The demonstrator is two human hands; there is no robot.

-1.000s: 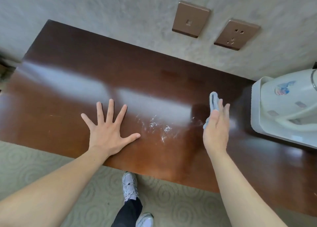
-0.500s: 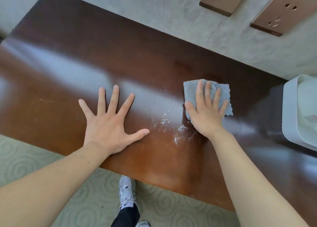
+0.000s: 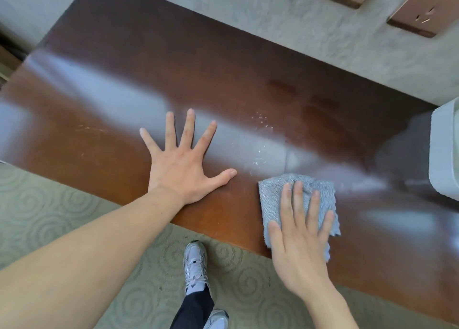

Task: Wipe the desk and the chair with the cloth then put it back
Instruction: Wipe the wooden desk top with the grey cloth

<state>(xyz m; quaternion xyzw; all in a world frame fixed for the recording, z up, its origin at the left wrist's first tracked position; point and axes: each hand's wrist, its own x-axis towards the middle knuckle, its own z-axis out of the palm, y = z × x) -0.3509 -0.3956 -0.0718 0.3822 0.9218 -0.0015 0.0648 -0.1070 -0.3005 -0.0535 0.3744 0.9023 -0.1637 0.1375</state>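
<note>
Surface (image 3: pixel 124 179) wiping under way: right hand (image 3: pixel 301 249) flat, grip spread on cloth (image 3: pixel 275 194); droplets (image 3: pixel 259 152) beyond cloth remain; chair, return outstanding.

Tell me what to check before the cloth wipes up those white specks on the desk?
1. Cloth lies flat on the desk: ok.
2. Right hand presses the cloth with flat fingers: ok.
3. Left hand is braced, spread on the wood and clear of the cloth: ok.
4. White specks are gone: not ok, they sit just beyond the cloth, between the two hands.
5. Path from the cloth to the specks is free of objects: ok.
6. White container at the right edge is out of the way: ok, it stands apart from the cloth.
</note>
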